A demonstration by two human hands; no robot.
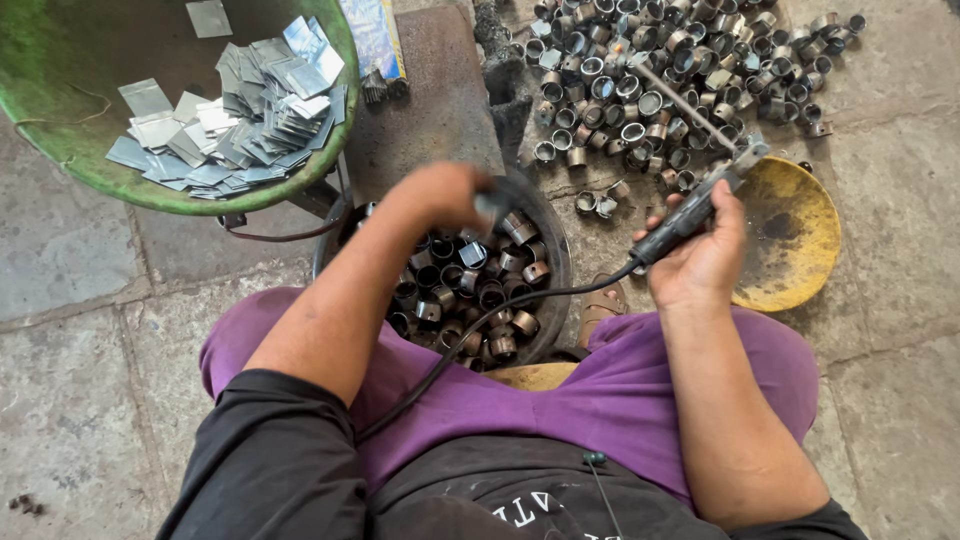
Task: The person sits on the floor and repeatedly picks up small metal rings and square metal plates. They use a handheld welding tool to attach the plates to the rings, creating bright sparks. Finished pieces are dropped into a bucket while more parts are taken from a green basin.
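Right hand (700,255) is wrapped tight around the corded tool's handle (690,215), rod pointing to one o'clock. Left hand (450,195) dips into the bucket (555,250) at twelve o'clock, its grip unclear. Those metal rings (480,285) look hard, light, best pinched across the rim.

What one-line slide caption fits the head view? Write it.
Seated worker's right hand holds a corded rod tool while the left hand reaches into a pan of metal rings.
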